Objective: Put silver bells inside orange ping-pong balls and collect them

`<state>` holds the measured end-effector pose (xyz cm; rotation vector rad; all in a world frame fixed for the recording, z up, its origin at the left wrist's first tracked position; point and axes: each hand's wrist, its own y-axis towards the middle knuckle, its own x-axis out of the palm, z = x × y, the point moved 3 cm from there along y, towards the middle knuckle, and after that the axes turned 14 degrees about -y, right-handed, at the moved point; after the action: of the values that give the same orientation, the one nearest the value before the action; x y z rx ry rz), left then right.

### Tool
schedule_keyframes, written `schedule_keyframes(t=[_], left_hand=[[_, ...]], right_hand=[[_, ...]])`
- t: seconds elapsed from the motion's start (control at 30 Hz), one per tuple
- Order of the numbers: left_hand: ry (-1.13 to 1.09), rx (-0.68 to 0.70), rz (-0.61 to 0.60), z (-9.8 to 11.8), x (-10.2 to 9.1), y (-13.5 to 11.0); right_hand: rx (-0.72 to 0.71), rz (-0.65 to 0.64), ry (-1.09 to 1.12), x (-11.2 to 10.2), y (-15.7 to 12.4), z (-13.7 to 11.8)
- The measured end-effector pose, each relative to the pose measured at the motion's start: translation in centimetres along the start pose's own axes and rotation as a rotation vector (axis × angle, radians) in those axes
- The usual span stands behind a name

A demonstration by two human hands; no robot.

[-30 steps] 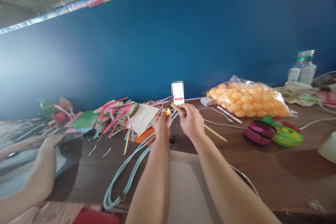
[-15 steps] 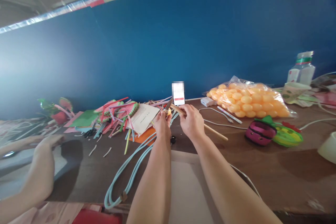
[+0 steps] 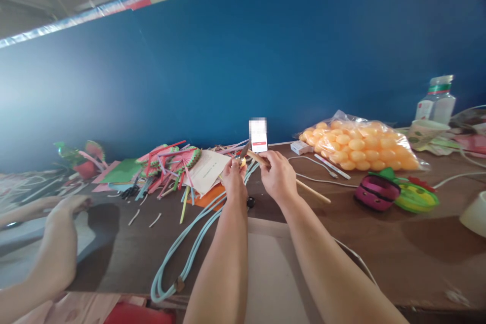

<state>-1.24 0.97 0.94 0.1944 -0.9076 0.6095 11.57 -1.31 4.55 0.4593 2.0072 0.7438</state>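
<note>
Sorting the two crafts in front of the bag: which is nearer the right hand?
The purple craft; the yellow-green one lies beyond it from the right hand.

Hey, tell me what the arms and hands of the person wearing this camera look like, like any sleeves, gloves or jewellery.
Both the left hand and the right hand are ungloved. No sleeve shows on the left forearm or right forearm, and no watch or bracelet is visible. The fingers are too small to rule out rings.
</note>
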Motion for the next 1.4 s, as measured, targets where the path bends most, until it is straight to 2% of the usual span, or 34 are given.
schedule_keyframes(t=[0.1,0.37,0.63,0.83,1.03,1.2,1.4], left_hand=[[-0.004,0.001,0.003,0.02,-0.05,-0.04],[-0.055,0.019,-0.024,0.20,0.08,-0.19],[-0.044,0.000,-0.016,0.13,0.07,-0.15],[-0.027,0.001,0.004,0.09,0.01,-0.12],[-0.024,0.023,0.030,0.24,-0.01,-0.15],[-0.025,0.020,0.044,0.24,-0.04,-0.08],[-0.044,0.030,0.053,0.30,-0.05,-0.10]], right_hand=[[-0.014,-0.026,-0.007,0.18,-0.03,-0.08],[0.002,0.100,0.057,-0.31,0.03,0.05],[-0.013,0.077,0.038,-0.46,-0.02,-0.37],[-0.044,-0.034,-0.020,0.09,-0.11,-0.36],[-0.029,0.027,-0.014,-0.12,-0.10,-0.32],[-0.038,-0.019,-0.032,0.15,-0.17,-0.31],[-0.034,0.032,-0.012,0.08,-0.15,-0.23]])
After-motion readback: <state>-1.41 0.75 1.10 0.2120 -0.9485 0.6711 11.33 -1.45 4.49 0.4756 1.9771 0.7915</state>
